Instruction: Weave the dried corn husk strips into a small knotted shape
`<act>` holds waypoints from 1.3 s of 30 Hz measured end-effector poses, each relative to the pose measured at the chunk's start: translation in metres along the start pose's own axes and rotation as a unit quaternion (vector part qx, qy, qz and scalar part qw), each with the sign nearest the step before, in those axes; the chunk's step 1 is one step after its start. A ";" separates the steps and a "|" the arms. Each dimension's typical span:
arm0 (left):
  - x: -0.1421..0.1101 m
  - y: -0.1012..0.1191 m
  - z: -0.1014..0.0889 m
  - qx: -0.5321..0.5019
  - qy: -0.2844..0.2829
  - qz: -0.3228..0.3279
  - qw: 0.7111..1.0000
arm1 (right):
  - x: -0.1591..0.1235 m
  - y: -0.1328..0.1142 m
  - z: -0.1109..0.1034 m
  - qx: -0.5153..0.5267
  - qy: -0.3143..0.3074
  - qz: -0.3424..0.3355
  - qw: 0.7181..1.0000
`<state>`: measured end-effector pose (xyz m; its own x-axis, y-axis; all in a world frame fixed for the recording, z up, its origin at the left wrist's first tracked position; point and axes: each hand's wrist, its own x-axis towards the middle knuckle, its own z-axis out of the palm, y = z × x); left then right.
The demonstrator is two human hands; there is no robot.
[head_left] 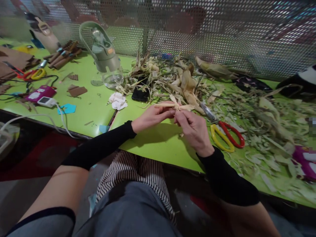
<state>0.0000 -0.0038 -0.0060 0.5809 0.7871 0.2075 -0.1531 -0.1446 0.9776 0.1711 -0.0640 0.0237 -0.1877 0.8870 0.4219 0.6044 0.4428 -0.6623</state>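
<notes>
Both hands meet over the front of the green table, around a small pale piece of corn husk (176,106) whose strips spread out like petals. My left hand (155,115) comes from the left, with thumb and fingers pinched on the husk's near side. My right hand (192,126) grips its base between thumb and bent forefinger. Just right of my right hand lie scissors (223,135) with one red and one yellow handle, blades pointing away. A heap of dried corn husks (182,82) lies behind the hands. The fingers hide the husk piece's lower part.
Husk scraps (266,158) cover the table's right side. Behind the left hand are a black phone (140,94), crumpled tissue (118,100) and a water bottle (106,59). Farther left sit a purple box (41,93) with a white cable and more scissors (32,75). A perforated metal screen (172,29) stands behind.
</notes>
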 end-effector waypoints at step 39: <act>-0.011 0.032 -0.014 -0.014 -0.011 -0.051 0.999 | 0.002 -0.001 -0.031 0.045 -0.045 -0.024 0.998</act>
<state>-0.0223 -0.0090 0.0222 0.6122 0.7834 0.1076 -0.1149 -0.0465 0.9923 0.1946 -0.0670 0.0439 -0.2858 0.8708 0.3999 0.5217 0.4915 -0.6973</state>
